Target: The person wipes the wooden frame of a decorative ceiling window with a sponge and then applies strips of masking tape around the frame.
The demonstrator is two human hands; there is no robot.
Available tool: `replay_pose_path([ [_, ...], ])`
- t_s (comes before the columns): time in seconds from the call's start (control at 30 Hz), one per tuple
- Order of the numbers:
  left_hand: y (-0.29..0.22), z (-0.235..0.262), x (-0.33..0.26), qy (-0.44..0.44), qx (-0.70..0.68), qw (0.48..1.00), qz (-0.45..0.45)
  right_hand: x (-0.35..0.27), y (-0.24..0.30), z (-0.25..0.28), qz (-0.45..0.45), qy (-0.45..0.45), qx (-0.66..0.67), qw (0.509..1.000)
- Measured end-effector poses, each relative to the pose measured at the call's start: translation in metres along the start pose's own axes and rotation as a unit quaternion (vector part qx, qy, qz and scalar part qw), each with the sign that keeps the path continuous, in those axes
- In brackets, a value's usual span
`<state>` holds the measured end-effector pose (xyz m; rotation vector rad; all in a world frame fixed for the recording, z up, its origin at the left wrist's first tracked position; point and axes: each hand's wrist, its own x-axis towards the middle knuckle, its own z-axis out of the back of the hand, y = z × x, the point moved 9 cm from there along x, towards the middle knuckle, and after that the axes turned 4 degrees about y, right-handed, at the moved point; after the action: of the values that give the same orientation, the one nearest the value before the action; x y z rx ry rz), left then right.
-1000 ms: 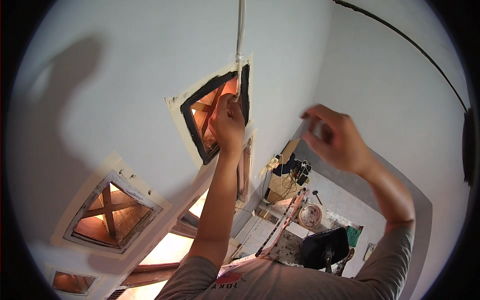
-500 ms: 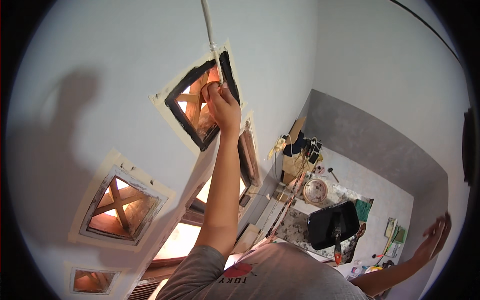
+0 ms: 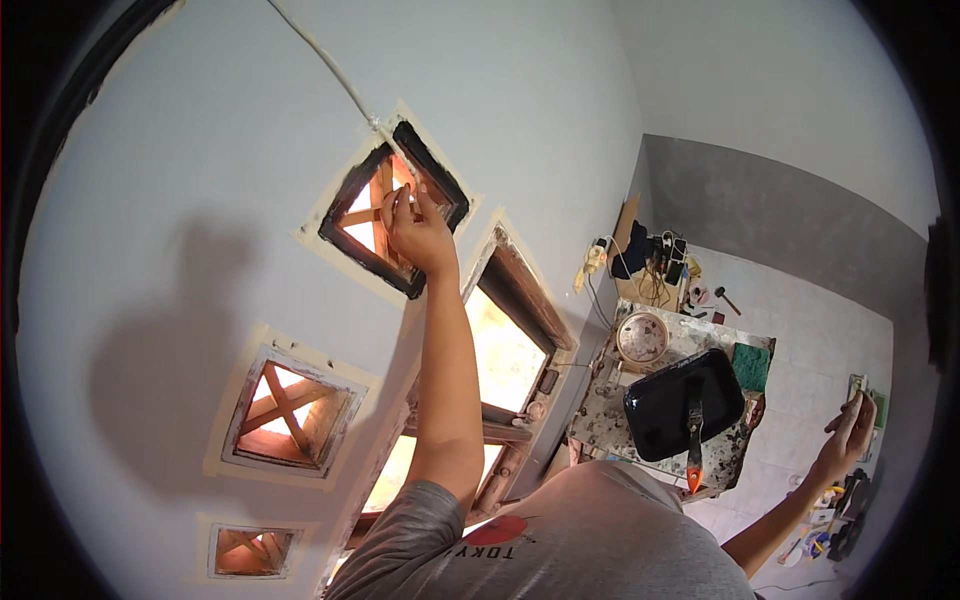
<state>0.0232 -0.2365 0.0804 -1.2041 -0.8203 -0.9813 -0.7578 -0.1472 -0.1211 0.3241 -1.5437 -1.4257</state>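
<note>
White wall (image 3: 180, 200), left hand (image 3: 415, 228) raised at vent opening (image 3: 392, 210)

White-walled room in daylight.
Sun glowed through wood-barred diamond vents (image 3: 285, 412) and a window (image 3: 500, 350); grey band (image 3: 790, 235) above tiled floor (image 3: 820, 340).

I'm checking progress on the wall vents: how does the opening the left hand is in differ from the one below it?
The upper diamond opening has its inner frame painted black; the lower diamond opening has a pale, unpainted-looking frame. The left hand reaches into the upper one; nothing touches the lower one. Both sit tilted in the white wall, are edged with cream masking tape and show crossed wooden bars lit from behind.
</note>
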Motion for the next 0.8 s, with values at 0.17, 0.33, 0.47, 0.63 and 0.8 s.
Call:
replay_pose_path([
  [0.17,-0.022,-0.005,0.004,0.028,0.048,0.998,0.000,0.015,0.003,-0.024,0.005,0.013,-0.025,1.000],
  [0.33,-0.006,-0.017,0.019,0.029,0.034,0.998,0.035,0.025,-0.001,-0.041,0.008,0.053,-0.042,0.998],
  [0.47,-0.001,-0.017,0.022,0.045,0.031,0.998,0.039,0.022,-0.014,-0.045,0.011,0.044,-0.023,0.999],
  [0.63,-0.024,-0.010,0.027,0.011,0.010,1.000,0.020,0.023,-0.018,-0.051,-0.005,0.078,-0.055,0.995],
  [0.8,-0.002,-0.014,0.041,0.027,0.032,0.998,-0.040,0.032,-0.012,-0.057,0.027,0.070,-0.074,0.994],
])
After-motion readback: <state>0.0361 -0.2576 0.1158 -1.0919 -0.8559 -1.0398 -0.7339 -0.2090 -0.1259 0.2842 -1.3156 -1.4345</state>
